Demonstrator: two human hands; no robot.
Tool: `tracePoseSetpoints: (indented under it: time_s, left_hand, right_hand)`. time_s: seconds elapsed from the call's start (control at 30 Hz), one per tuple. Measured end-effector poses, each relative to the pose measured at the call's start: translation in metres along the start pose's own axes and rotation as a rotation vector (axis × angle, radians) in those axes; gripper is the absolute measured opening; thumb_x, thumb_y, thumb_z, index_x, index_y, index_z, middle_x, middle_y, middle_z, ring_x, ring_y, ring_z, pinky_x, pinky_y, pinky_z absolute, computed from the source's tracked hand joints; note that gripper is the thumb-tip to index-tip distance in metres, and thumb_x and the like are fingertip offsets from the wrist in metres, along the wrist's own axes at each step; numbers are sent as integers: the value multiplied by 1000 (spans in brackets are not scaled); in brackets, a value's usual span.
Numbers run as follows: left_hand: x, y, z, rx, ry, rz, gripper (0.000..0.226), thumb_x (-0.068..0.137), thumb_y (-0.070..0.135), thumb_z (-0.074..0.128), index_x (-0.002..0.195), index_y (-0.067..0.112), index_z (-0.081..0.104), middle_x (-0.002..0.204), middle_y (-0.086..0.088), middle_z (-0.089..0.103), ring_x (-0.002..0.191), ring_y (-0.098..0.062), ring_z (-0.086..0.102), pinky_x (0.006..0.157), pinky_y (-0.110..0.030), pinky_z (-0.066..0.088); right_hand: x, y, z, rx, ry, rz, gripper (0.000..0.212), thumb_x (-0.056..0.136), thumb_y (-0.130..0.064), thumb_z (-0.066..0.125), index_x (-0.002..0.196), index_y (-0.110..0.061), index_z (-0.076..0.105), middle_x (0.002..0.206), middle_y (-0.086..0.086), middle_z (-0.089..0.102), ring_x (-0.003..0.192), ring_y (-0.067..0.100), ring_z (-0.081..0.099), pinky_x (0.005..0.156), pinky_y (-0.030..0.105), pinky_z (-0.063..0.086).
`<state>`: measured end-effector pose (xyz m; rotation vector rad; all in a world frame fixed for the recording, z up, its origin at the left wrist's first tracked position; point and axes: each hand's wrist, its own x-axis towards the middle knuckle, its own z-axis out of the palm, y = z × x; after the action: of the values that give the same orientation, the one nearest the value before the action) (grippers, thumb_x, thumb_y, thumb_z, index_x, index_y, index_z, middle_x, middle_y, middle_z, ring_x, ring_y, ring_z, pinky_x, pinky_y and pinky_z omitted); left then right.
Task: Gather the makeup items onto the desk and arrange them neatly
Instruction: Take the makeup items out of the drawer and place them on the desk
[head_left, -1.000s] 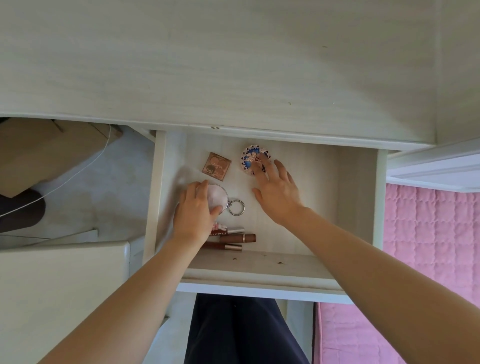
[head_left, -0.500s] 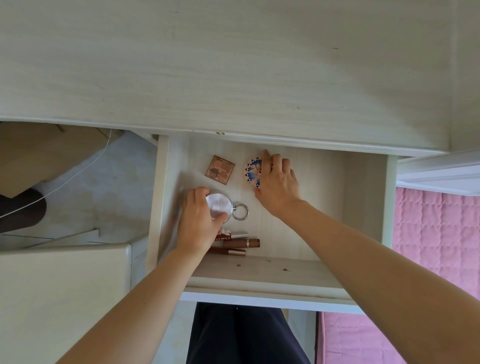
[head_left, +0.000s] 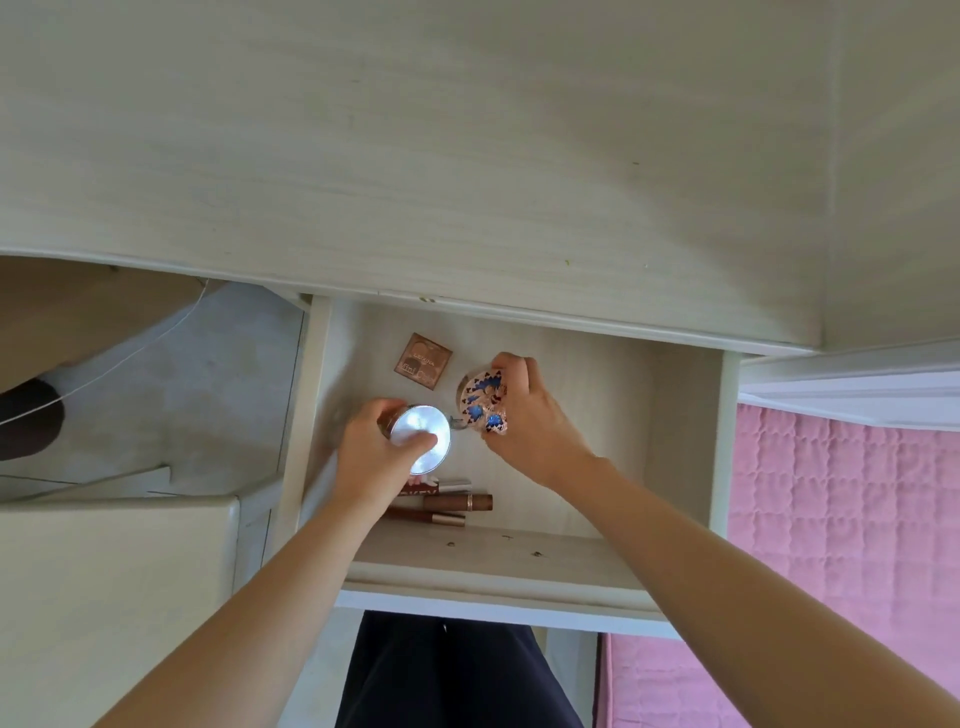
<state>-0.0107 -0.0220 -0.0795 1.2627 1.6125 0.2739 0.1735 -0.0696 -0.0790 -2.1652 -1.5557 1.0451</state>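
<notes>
Both grips are full: my left hand (head_left: 382, 449) holds the round silver compact (head_left: 420, 435), my right hand (head_left: 524, 415) the patterned compact (head_left: 480, 397), over the open drawer (head_left: 498, 564). Square palette (head_left: 422, 359) and lipsticks (head_left: 452, 503) remain inside; nothing visible on the desk (head_left: 467, 156) yet.

Silvery round compact (head_left: 422, 437); pink-and-blue patterned compact (head_left: 482, 399); brown square palette (head_left: 423, 360); pink quilted bedding (head_left: 841, 545)
</notes>
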Motion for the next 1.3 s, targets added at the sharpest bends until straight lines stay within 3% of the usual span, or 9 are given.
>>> tracePoseSetpoints:
  time_s: [0.13,0.3,0.5,0.57,0.77,0.93,1.13,1.23,1.3]
  left_hand:
    - [-16,14,-9,-246,39,-198,40,70,15,82,99,28,58,96,8,62,87,-7,59,57,-17,44]
    - [-38,38,-22,-599,35,-365,45,73,14,81,110,18,55,109,-1,58,97,-20,60,64,-29,54]
    - [-63,63,-44,-800,-49,-347,48,78,14,76,119,30,56,117,-5,57,103,-25,62,66,-36,58]
    - [-67,71,-50,-803,-84,-290,40,83,17,72,116,37,61,121,-2,56,108,-26,61,69,-39,58]
    - [-63,100,-65,-686,2,-88,26,87,21,66,103,41,64,115,4,61,101,-13,64,67,-27,56]
    - [-36,131,-84,-546,84,62,28,86,18,69,107,34,60,111,7,62,104,-16,61,82,-41,56]
    - [5,175,-109,-438,92,194,42,69,32,67,110,31,58,102,17,61,86,6,59,65,-13,49]
    - [30,191,-117,-414,88,225,41,70,28,66,110,28,58,101,14,62,82,9,58,60,-8,46]
    - [46,200,-120,-383,87,232,40,72,26,68,111,28,57,103,14,61,87,3,58,61,-11,47]
  right_hand:
    - [-31,-15,-9,291,18,90,78,73,-7,72,129,-35,26,121,-3,34,108,22,55,85,34,55]
    - [-62,-32,-20,356,26,159,81,71,-2,74,136,-29,33,123,2,34,111,18,50,73,1,46]
    - [-83,-61,-45,590,97,223,80,69,-6,75,121,-48,32,119,-6,35,100,7,57,73,11,52]
    - [-85,-71,-53,643,117,210,80,68,-6,74,118,-52,31,117,-9,34,98,5,57,75,14,54]
    - [-75,-97,-80,640,185,179,77,68,-18,77,119,-54,31,116,-13,37,101,0,55,75,12,50]
    - [-50,-121,-97,607,257,184,74,71,-23,78,123,-49,32,117,-14,36,96,-5,56,70,12,51]
    - [-1,-141,-109,573,301,199,80,72,-20,78,134,-36,30,120,-7,35,104,5,51,69,5,47]
    - [28,-148,-116,483,350,200,78,71,-19,78,131,-35,31,116,-8,37,96,3,48,65,3,42]
    - [46,-151,-123,422,364,190,77,71,-22,77,131,-35,31,115,-7,37,93,5,49,74,11,45]
